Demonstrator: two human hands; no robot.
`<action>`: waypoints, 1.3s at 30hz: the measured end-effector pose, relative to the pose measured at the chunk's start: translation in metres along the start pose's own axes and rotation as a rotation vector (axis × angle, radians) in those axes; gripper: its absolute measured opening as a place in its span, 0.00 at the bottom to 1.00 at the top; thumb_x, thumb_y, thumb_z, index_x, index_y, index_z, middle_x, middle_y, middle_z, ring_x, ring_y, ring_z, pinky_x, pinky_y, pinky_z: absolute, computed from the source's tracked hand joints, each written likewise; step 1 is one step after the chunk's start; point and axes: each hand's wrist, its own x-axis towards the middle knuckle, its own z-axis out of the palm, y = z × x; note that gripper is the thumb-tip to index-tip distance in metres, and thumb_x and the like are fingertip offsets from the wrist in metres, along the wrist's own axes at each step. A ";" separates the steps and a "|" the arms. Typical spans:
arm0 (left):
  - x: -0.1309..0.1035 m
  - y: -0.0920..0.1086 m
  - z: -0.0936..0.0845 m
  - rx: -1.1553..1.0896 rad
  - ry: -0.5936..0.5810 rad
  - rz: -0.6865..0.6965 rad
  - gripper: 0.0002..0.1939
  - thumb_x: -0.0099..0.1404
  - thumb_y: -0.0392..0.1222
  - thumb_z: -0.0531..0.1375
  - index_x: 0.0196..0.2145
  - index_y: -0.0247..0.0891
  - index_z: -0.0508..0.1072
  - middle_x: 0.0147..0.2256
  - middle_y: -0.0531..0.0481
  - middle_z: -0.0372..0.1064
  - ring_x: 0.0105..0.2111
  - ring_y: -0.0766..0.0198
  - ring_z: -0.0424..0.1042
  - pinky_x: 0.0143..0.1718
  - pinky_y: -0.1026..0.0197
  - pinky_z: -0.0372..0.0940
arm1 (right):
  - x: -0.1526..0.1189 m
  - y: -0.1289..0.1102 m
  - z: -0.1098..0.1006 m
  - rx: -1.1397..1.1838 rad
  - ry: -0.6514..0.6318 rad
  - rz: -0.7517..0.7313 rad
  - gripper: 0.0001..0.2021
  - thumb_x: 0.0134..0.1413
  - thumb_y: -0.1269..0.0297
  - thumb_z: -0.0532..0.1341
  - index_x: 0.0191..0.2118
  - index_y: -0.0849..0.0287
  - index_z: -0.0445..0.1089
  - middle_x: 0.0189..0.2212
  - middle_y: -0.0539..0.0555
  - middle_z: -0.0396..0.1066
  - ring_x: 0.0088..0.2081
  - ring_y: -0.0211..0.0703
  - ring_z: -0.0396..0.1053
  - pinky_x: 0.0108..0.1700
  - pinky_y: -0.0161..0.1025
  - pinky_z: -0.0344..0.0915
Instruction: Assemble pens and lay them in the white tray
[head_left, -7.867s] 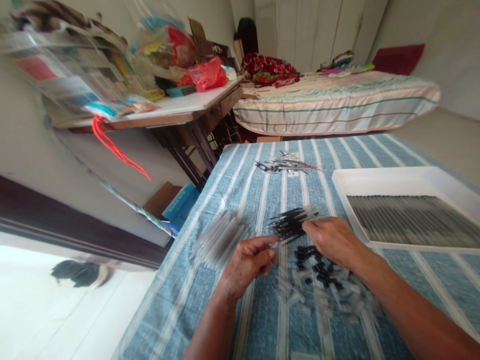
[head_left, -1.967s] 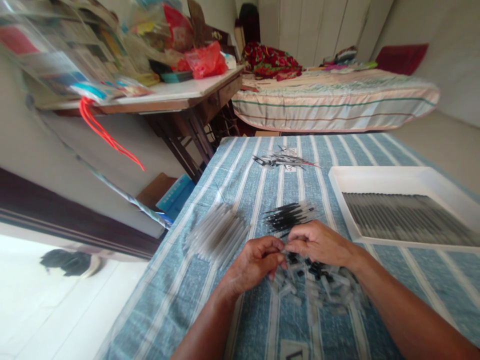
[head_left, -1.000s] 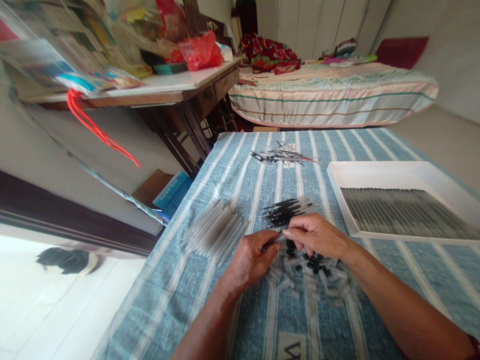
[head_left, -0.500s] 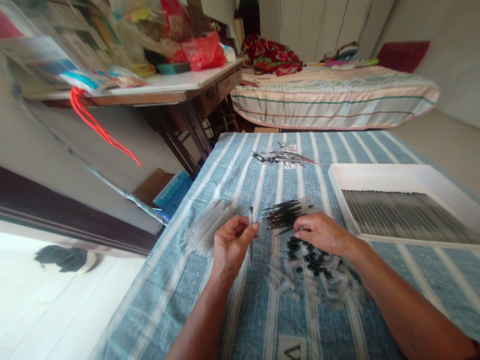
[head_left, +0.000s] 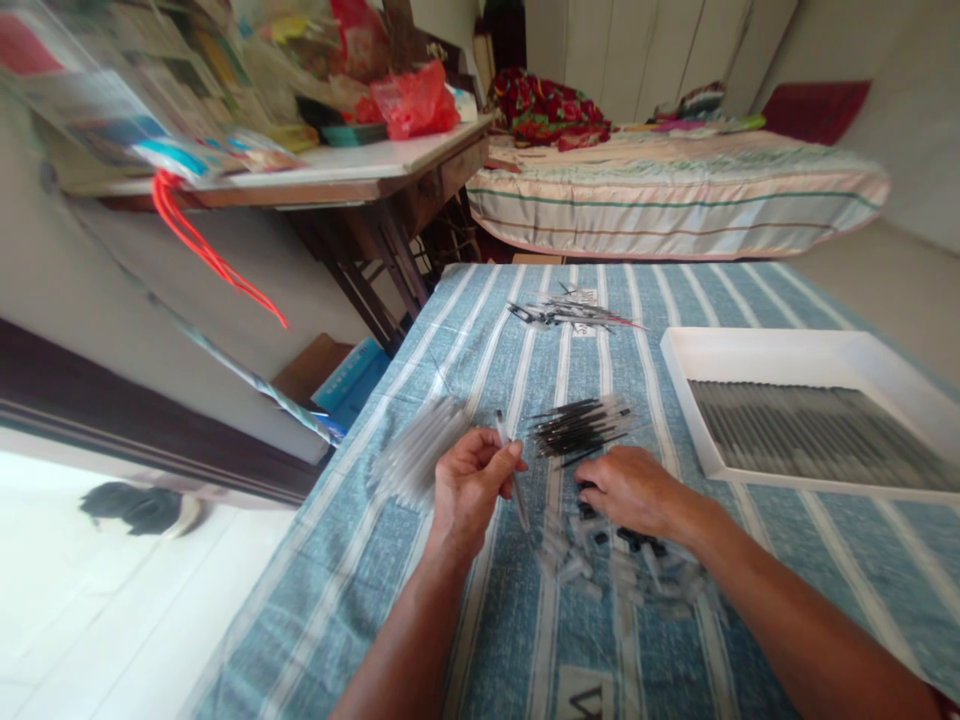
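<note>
My left hand point(head_left: 474, 480) pinches a clear pen barrel point(head_left: 520, 505) with a dark upper end, tilted with its top to the left. Beside that hand lies a heap of clear tubes point(head_left: 420, 450). My right hand point(head_left: 626, 488) has its fingertips down on the small black pieces point(head_left: 637, 541); what they grip, if anything, is too small to make out. Just beyond it is a bundle of black refills point(head_left: 581, 428). Small clear caps point(head_left: 574, 565) lie scattered on the near side of the black pieces.
A white tray point(head_left: 780, 350) with a row of grey pens stands at the right. Farther back on the striped cloth point(head_left: 495, 345) lies a pile of thin dark pieces point(head_left: 574, 312). A cluttered side table point(head_left: 337, 175) and a bed point(head_left: 675, 200) stand beyond.
My right hand has moved slightly down and left, onto the black pieces. In my left hand the barrel has gone from upright to tilted.
</note>
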 end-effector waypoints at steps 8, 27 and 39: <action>-0.001 0.002 0.001 -0.022 0.038 0.036 0.10 0.53 0.41 0.64 0.27 0.34 0.67 0.19 0.55 0.71 0.13 0.75 0.59 0.15 0.70 0.49 | -0.003 0.002 -0.005 0.090 0.045 0.012 0.08 0.52 0.63 0.58 0.36 0.55 0.72 0.30 0.54 0.75 0.33 0.47 0.71 0.30 0.36 0.52; 0.004 -0.003 0.000 -0.040 0.131 0.079 0.10 0.50 0.42 0.64 0.25 0.35 0.67 0.20 0.53 0.72 0.13 0.72 0.62 0.13 0.69 0.51 | -0.006 -0.036 0.004 -0.054 0.019 -0.066 0.13 0.57 0.60 0.52 0.33 0.58 0.72 0.28 0.58 0.76 0.32 0.50 0.73 0.29 0.37 0.54; 0.004 -0.004 -0.001 -0.044 0.122 0.076 0.10 0.51 0.42 0.64 0.24 0.34 0.67 0.20 0.52 0.72 0.13 0.73 0.61 0.13 0.69 0.51 | 0.002 -0.027 0.013 0.325 0.128 -0.038 0.06 0.43 0.71 0.55 0.26 0.60 0.69 0.20 0.50 0.71 0.23 0.37 0.66 0.25 0.32 0.51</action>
